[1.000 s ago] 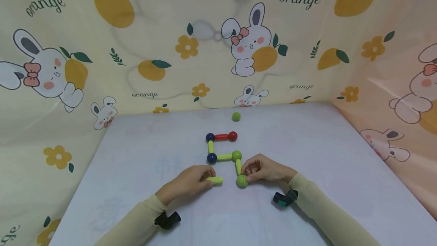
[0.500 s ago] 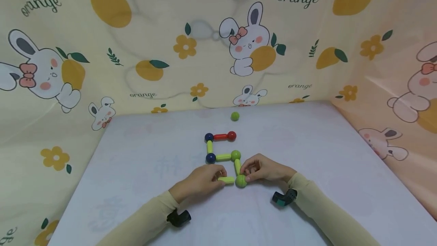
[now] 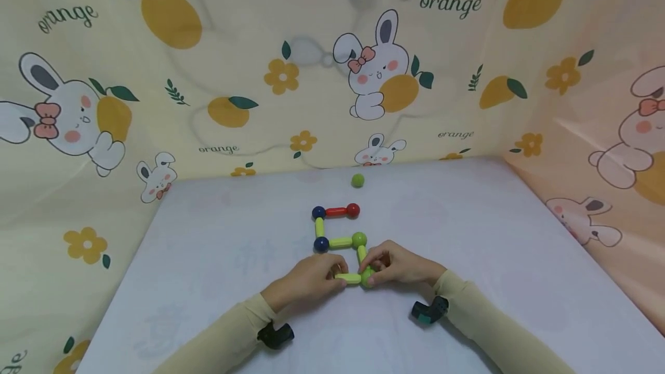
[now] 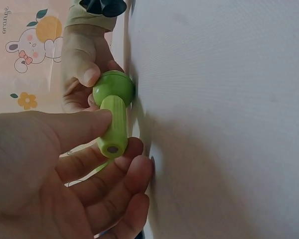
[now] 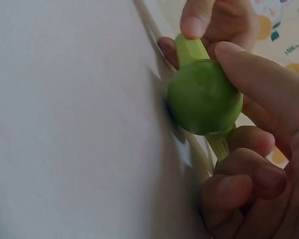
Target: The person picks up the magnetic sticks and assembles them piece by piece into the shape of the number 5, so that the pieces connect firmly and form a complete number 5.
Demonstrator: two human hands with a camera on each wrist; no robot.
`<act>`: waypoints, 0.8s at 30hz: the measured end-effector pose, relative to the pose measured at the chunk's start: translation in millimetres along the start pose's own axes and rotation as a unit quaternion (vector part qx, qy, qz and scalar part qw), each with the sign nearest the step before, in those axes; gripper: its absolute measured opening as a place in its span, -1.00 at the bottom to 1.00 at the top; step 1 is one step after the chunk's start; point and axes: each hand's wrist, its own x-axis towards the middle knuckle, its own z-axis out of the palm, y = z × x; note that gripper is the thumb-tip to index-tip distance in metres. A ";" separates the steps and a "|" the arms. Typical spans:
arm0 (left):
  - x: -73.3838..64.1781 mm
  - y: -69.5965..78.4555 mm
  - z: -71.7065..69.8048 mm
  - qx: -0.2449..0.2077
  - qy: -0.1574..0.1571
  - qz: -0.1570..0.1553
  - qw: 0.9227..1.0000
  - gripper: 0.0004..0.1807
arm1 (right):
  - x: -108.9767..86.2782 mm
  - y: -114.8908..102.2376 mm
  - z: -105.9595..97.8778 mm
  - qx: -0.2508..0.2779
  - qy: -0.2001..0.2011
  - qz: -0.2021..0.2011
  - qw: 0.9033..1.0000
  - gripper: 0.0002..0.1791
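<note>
My left hand (image 3: 307,279) pinches a short yellow-green magnetic rod (image 4: 114,122) between thumb and fingers. The rod's near end shows a small grey magnet in the left wrist view, and its far end touches a green ball (image 5: 204,98). My right hand (image 3: 404,264) holds that ball with thumb and fingers. From the ball another yellow-green rod (image 3: 362,254) runs back to a second green ball (image 3: 359,239). A further rod (image 3: 340,243) joins it to a dark blue ball (image 3: 321,244). Beyond, a rod (image 3: 319,227), another blue ball (image 3: 318,212), a red rod (image 3: 336,212) and a red ball (image 3: 353,210) continue the chain.
A loose green ball (image 3: 357,180) lies near the back of the white table (image 3: 218,247). A patterned cloth (image 3: 291,10) with rabbits and oranges rises behind and at both sides. Each wrist carries a dark camera.
My left hand has moved right with the rod, from apart from the green ball to touching it. My right hand stays at the ball, its fingers now covering more of it.
</note>
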 end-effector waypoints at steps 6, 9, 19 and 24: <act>0.4 0.5 0.0 -0.001 -0.001 -0.002 1.000 -0.86 | 0.2 -0.1 3.2 -0.020 0.012 -0.005 1.000 -0.79; -0.2 0.6 0.2 -0.004 -0.004 -0.003 1.000 -0.86 | -0.8 1.5 3.6 -0.014 0.005 0.008 1.000 -0.78; -2.6 0.3 -5.1 -0.014 -0.004 0.003 1.000 -0.86 | -0.9 2.2 0.0 0.017 -0.012 0.023 1.000 -0.74; -1.3 3.3 -19.8 -0.015 -0.002 0.017 1.000 -0.84 | -0.9 4.3 -1.3 0.018 -0.016 0.014 1.000 -0.74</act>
